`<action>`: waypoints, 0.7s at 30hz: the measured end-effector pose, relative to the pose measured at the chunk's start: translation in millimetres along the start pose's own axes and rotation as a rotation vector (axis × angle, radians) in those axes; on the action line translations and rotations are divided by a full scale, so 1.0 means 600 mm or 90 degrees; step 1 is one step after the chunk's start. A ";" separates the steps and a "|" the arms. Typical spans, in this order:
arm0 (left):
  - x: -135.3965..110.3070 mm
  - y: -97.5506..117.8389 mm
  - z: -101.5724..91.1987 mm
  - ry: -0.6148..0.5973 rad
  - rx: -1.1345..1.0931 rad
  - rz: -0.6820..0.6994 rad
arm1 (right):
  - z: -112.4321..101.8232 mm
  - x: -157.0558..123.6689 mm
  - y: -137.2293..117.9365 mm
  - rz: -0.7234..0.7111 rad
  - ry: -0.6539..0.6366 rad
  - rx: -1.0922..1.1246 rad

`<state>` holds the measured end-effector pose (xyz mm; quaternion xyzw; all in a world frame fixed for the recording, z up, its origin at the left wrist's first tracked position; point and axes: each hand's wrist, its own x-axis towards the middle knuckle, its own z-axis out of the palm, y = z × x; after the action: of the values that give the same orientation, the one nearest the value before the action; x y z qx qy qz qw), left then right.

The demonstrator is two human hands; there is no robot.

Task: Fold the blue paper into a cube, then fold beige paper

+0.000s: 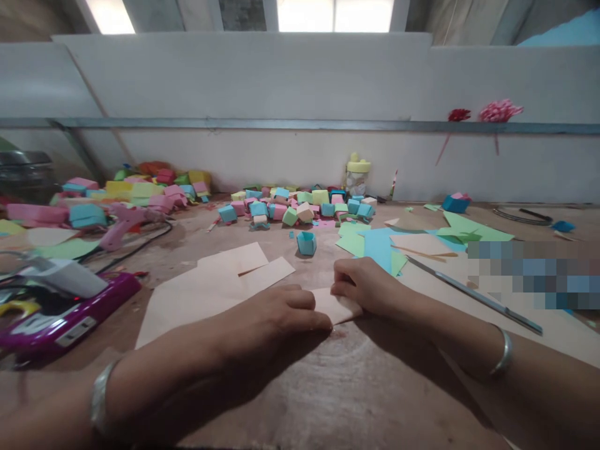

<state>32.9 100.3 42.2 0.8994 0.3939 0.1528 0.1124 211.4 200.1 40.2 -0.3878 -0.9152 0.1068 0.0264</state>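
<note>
A small piece of pale peach paper point(335, 304) lies between my hands in the middle of the table. My left hand point(285, 309) is closed at its left end, thumb and fingers pressed together on it. From the right, my right hand point(363, 284) pinches the paper's far right part with curled fingers. Larger peach sheets point(187, 294) spread beside and partly behind my left forearm. Just beyond my hands stands a small open blue folded paper box point(307, 244).
Folded paper boxes point(304, 209) in several colours are heaped along the back. At left are a pink glue gun point(122, 228) and a purple power strip point(79, 319). A cutter knife point(473, 294) lies right, near green and blue paper point(377, 244). A yellow-lidded jar point(357, 175) stands behind.
</note>
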 end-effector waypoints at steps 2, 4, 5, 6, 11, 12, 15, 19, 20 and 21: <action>0.015 -0.005 -0.005 -0.054 0.003 0.003 | 0.000 0.000 0.001 -0.001 -0.004 0.002; 0.028 -0.004 -0.013 -0.100 0.002 0.000 | 0.000 0.000 0.001 -0.004 -0.007 0.005; 0.033 -0.003 -0.017 -0.117 -0.002 -0.001 | 0.000 -0.001 0.001 -0.005 -0.007 0.006; 0.039 0.000 -0.021 -0.131 -0.005 -0.002 | 0.000 -0.001 0.001 -0.005 -0.006 0.005; 0.057 0.005 -0.021 -0.145 0.013 -0.034 | -0.001 -0.003 -0.001 0.003 0.004 -0.007; 0.059 0.005 -0.017 -0.144 0.023 -0.039 | 0.000 -0.002 -0.001 0.002 0.005 -0.012; 0.056 0.006 -0.003 -0.130 0.058 -0.047 | 0.008 0.002 0.002 -0.009 0.012 -0.037; 0.045 0.016 0.018 -0.090 0.110 -0.066 | 0.024 0.008 0.005 -0.035 0.031 -0.075; 0.041 0.019 0.022 -0.084 0.119 -0.070 | 0.027 0.008 0.006 -0.042 0.033 -0.080; 0.035 0.023 0.024 -0.079 0.127 -0.075 | 0.028 0.008 0.006 -0.050 0.035 -0.083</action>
<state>60.9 105.7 37.4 0.8892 0.4515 0.0501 0.0550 208.7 203.1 22.9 -0.3549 -0.9338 0.0351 0.0300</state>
